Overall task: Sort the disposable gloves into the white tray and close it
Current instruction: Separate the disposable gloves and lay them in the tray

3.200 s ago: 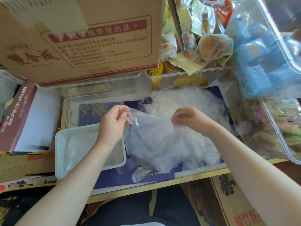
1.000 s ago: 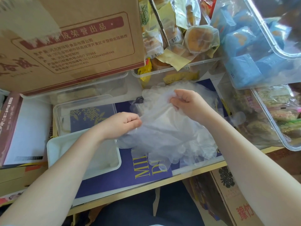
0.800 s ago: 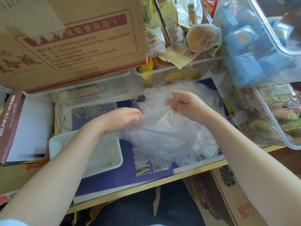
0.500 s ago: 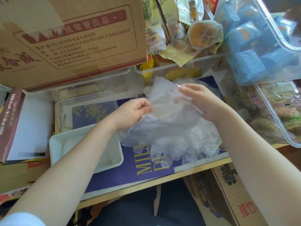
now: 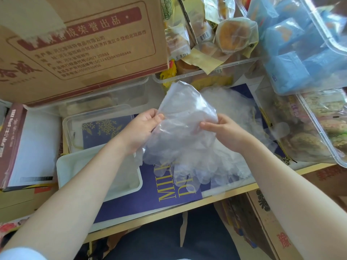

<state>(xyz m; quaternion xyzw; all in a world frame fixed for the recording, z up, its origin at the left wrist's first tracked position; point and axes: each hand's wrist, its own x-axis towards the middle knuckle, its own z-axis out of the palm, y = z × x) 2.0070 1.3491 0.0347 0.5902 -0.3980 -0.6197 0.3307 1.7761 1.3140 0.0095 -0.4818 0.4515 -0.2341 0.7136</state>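
A stack of clear disposable gloves [image 5: 184,132] is lifted above the table, cuffs up, fingers hanging down. My left hand [image 5: 142,126] grips its left edge and my right hand [image 5: 223,130] pinches its right edge. More loose gloves [image 5: 232,107] lie in a heap behind and to the right. The white tray [image 5: 71,166] sits at the front left under my left forearm, with a few gloves inside. Its clear lid [image 5: 75,126] lies just behind it.
A large cardboard box [image 5: 78,45] overhangs the back left. Clear bins of wrapped snacks [image 5: 231,34] and blue packets [image 5: 293,53] crowd the back and right. A dark blue book [image 5: 150,192] covers the table front. A maroon box [image 5: 11,139] lies at left.
Both hands have gathered the glove stack and raised it off the heap, cuffs turned upward. My right hand moved from the stack's top to its right side.
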